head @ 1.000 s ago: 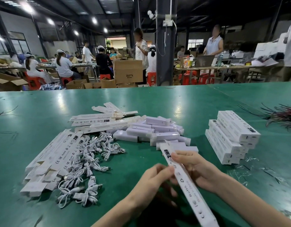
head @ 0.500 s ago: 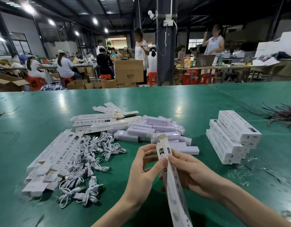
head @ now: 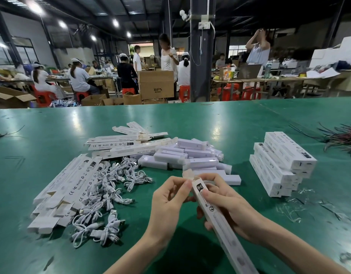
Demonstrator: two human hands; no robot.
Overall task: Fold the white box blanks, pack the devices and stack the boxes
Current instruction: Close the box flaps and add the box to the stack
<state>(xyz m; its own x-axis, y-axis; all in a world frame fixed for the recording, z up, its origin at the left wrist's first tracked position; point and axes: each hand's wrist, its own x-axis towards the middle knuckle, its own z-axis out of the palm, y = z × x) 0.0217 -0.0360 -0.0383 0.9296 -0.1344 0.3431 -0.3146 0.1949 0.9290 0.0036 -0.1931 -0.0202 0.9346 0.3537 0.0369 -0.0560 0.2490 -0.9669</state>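
A long white box blank (head: pixel 220 224), opened into a tube, slants from the lower right up toward the table's middle. My right hand (head: pixel 228 206) grips it around the upper part, thumb on its printed face. My left hand (head: pixel 168 200) pinches the small end flap at the box's top. Behind my hands lies a heap of white devices (head: pixel 192 157). Flat box blanks (head: pixel 67 186) lie in a pile at the left, more blanks (head: pixel 123 143) further back. Packed white boxes (head: pixel 279 163) stand stacked at the right.
Several coiled white cables (head: pixel 109 194) lie between the flat blanks and my hands on the green table (head: pixel 210 119). Dark wire ties (head: pixel 340 137) sit at the far right edge. Plastic scraps (head: pixel 293 210) litter the right front. Workers and cartons fill the hall behind.
The box blank has been squeezed from flat into an open tube and tilted more upright. My left hand has moved from the box's side to its top end flap.
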